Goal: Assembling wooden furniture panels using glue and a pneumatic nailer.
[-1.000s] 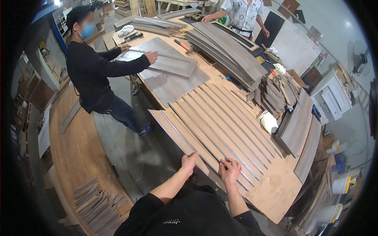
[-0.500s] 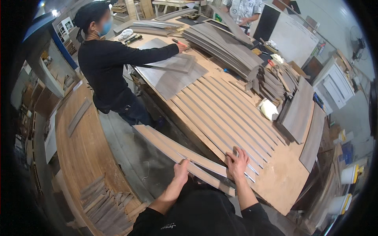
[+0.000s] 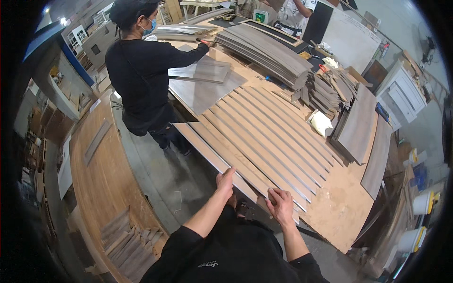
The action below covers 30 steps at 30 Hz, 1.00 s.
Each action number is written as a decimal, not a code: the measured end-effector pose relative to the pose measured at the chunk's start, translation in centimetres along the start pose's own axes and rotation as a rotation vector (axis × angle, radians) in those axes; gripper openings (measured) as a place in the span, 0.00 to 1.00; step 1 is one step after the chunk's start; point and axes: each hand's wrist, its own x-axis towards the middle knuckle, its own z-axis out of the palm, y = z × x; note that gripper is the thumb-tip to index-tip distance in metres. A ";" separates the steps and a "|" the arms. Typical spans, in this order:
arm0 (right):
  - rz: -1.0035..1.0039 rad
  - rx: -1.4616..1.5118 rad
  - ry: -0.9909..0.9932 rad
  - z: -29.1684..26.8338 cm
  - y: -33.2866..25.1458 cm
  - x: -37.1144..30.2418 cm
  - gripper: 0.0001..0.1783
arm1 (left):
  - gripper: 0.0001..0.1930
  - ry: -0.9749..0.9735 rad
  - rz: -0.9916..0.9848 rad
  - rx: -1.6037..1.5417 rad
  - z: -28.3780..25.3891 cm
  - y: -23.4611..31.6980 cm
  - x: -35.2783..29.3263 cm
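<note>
My left hand [image 3: 225,183] is closed around a long, pale wooden strip [image 3: 202,149] with a silvery edge. The strip slants over the near-left edge of the worktable [image 3: 330,224], its far end beyond the tabletop. My right hand [image 3: 281,205] is above the table's near edge, by the near end of the strips. Its fingers are curled together in a pinch, and what lies between them cannot be made out. Beside it, several narrow wooden strips [image 3: 269,134] lie in spaced parallel rows across the table.
A co-worker in black [image 3: 141,80] stands at the left, reaching over grey panels [image 3: 203,94]. Another person [image 3: 293,16] is at the far side. A stack of grey boards [image 3: 264,52] and a white cloth [image 3: 321,122] rest on the table. A second wooden table [image 3: 101,188] stands left.
The strips near my left hand have swung up and right against the table edge. My left hand has moved up and right; my right hand's spread fingers have curled in. The co-worker has shifted right.
</note>
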 end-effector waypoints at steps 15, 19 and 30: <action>0.050 -0.172 0.136 2.2 0.2 1.3 0.20 | 0.29 -0.055 -0.010 0.274 1.7 1.5 4.5; 0.084 -0.155 0.121 1.8 0.4 0.8 0.22 | 0.30 -0.049 -0.064 0.356 2.0 2.0 3.7; 0.067 -0.173 0.117 2.3 1.2 -0.3 0.32 | 0.30 -0.190 -0.088 0.223 1.0 1.3 3.5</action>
